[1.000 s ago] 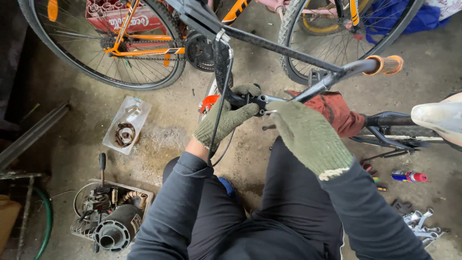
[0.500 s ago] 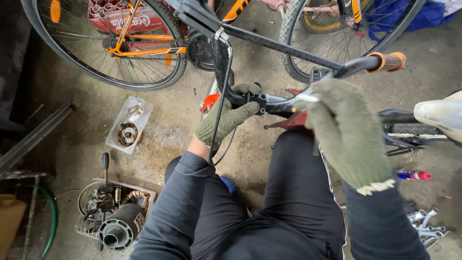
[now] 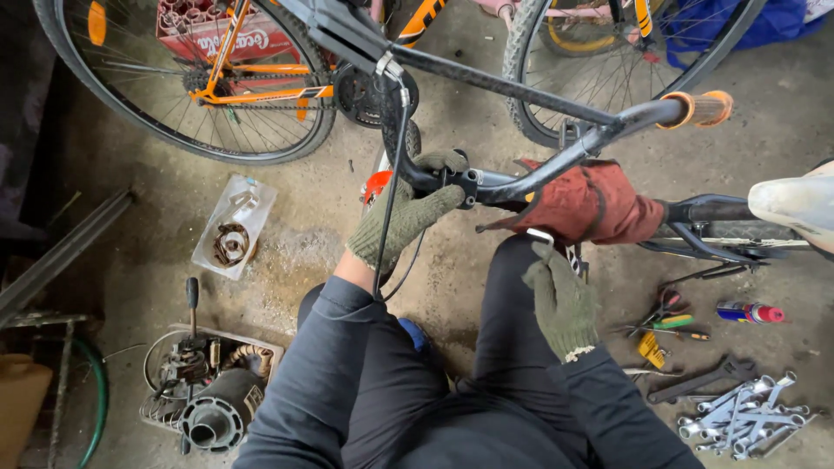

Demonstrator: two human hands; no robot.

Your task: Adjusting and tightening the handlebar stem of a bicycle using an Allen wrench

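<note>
Left gloved hand (image 3: 401, 219) is clenching the black curved handlebar (image 3: 556, 165); right gloved hand (image 3: 563, 300), at 5 o'clock, is pinching a small metal part (image 3: 540, 236). Keep the bar steady.

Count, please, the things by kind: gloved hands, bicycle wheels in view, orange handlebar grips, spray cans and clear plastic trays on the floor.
Gloved hands: 2, the left hand on the handlebar and the right hand near the knee.
Bicycle wheels: 2, the wheel at the left and the wheel at the right.
Orange grip: 1
Spray can: 1
Clear plastic tray: 1
Total: 7

Dusty, stained concrete floor (image 3: 304, 252)
</note>
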